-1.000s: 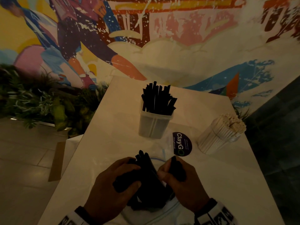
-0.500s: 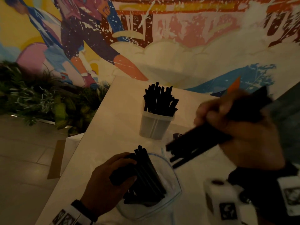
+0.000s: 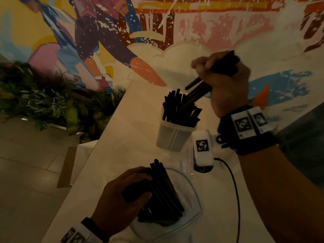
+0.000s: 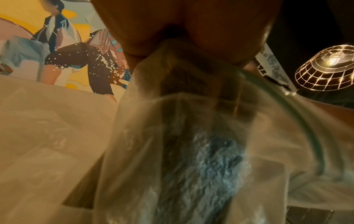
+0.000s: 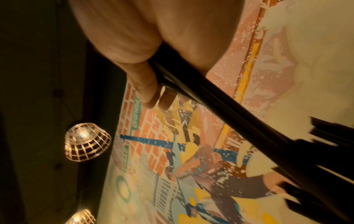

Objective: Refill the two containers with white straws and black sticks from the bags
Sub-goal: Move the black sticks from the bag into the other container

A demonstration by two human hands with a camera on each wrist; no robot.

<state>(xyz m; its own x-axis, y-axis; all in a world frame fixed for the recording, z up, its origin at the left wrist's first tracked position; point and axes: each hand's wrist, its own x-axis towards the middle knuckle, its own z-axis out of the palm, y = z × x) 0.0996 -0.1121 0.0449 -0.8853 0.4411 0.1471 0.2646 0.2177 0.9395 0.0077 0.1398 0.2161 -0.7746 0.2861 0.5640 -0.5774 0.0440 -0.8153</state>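
Observation:
A translucent container [image 3: 173, 137] stands mid-table, packed with upright black sticks [image 3: 178, 109]. My right hand [image 3: 222, 79] hovers just above and right of it and grips a bundle of black sticks [image 3: 198, 92], slanted down-left with their lower ends among those in the container; the same bundle [image 5: 220, 109] crosses the right wrist view. Near the table's front, my left hand [image 3: 122, 195] holds a clear zip bag [image 3: 191, 207] together with the black sticks [image 3: 163, 190] inside it. The left wrist view shows the bag's plastic [image 4: 191, 136] close up. The white straws' container is hidden.
The white table [image 3: 122, 146] runs away to a painted mural wall [image 3: 192, 32]. Green plants [image 3: 43, 99] line the floor left of the table. A cable [image 3: 235, 190] trails from the camera on my right wrist across the table. Wire pendant lamps [image 5: 86, 141] hang overhead.
My right hand pulled a bundle of black sticks out of the bag, lifted it right, then swung it forward to the container. The left hand has stayed on the bag.

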